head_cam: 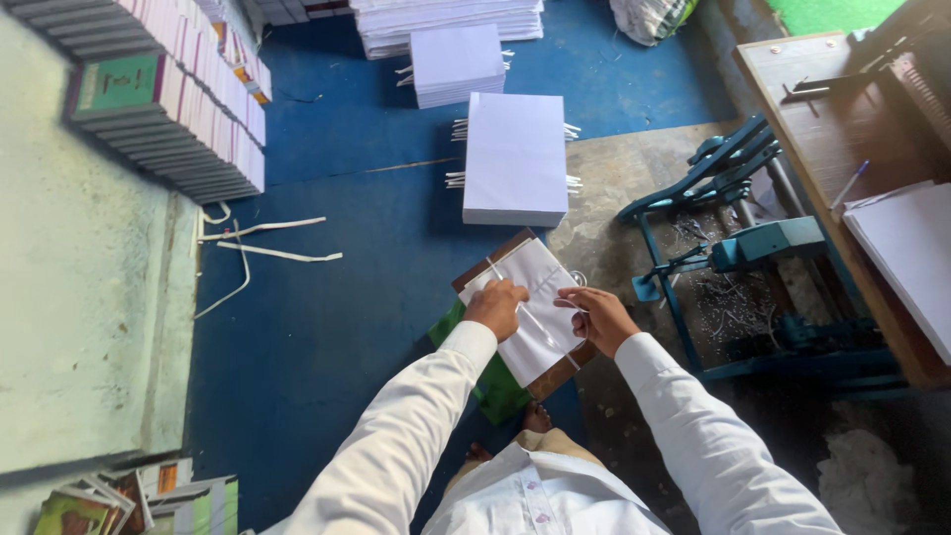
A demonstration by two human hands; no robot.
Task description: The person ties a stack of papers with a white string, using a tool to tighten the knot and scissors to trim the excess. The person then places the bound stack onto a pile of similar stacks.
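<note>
While the left hand (497,305) presses the white paper block (532,307) on its brown board (555,378), right-hand fingers (575,300) pinch thin white thread (540,327) running diagonally between both hands

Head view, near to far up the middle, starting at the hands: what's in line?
Left hand and right hand on a paper bundle → nearer white paper stack → smaller white stack → wide stack at the top edge.

Both hands, left hand (497,305) and right hand (597,317), press a white paper block (530,307) on a wooden board (555,374).
</note>
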